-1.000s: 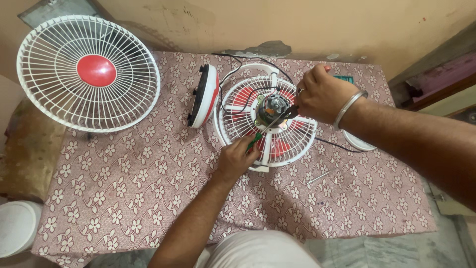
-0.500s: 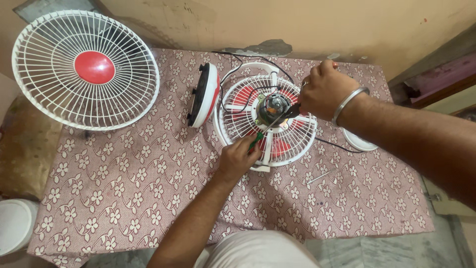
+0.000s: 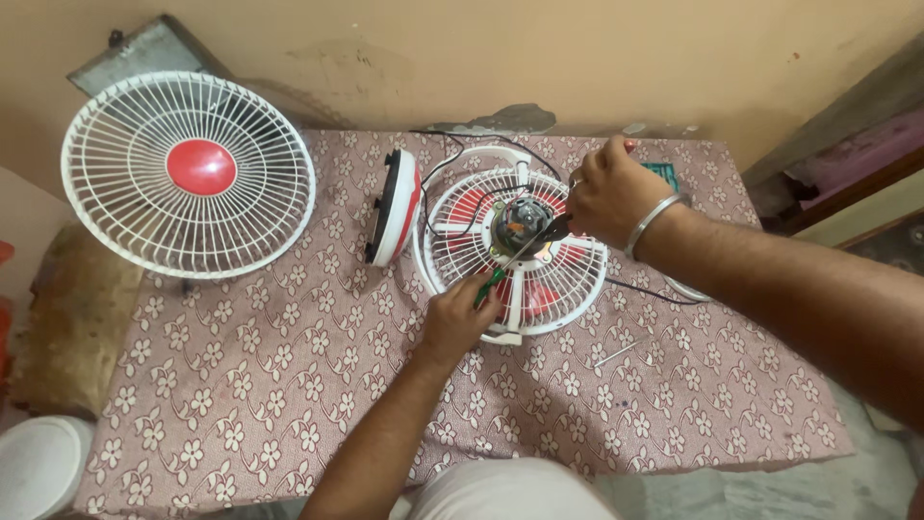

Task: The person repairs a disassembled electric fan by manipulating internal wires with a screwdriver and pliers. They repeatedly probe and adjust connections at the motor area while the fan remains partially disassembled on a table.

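A white fan rear grille with red blades [image 3: 539, 279] lies flat on the flowered tablecloth [image 3: 250, 385], its dark motor [image 3: 520, 223] facing up. My left hand [image 3: 460, 313] grips a green-handled screwdriver [image 3: 493, 281] whose shaft reaches the motor. My right hand [image 3: 608, 193], with a metal bangle at the wrist, is closed on a small dark part [image 3: 558, 227] at the motor's right edge. Black wires run from the motor toward the back of the table.
A white front grille with a red centre cap [image 3: 188, 173] stands at the table's back left. A red-and-white fan housing [image 3: 393, 207] stands on edge beside the rear grille. A loose metal rod [image 3: 621, 351] lies right of it. A white bucket [image 3: 38, 467] sits on the floor, lower left.
The view has shifted slightly. My right hand has moved a little down toward the motor; my left hand keeps the screwdriver in about the same place.
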